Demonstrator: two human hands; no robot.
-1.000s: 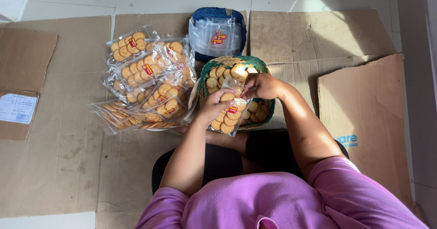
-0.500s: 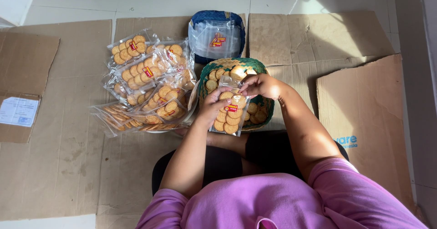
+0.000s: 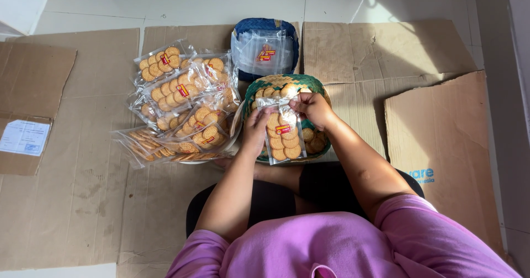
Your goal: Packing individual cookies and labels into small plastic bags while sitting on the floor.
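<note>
A clear plastic bag of round golden biscuits [image 3: 281,134] with a red and yellow label is held upright over a green woven basket [image 3: 312,83]. My left hand [image 3: 255,130] grips the bag's left side. At the bag's open top, my right hand [image 3: 312,108] pinches the plastic, fingers closed at the mouth. Loose biscuits [image 3: 313,140] lie in the basket under and around the bag.
A pile of filled biscuit bags [image 3: 182,104] lies left of the basket. A blue basket with empty labelled bags [image 3: 265,49] stands behind it. Flattened cardboard sheets [image 3: 72,200] cover the floor; a folded carton [image 3: 447,145] lies at right. My crossed legs are below.
The bag has turned from tilted to upright and sits slightly higher over the basket. My right hand has moved onto the bag's top opening.
</note>
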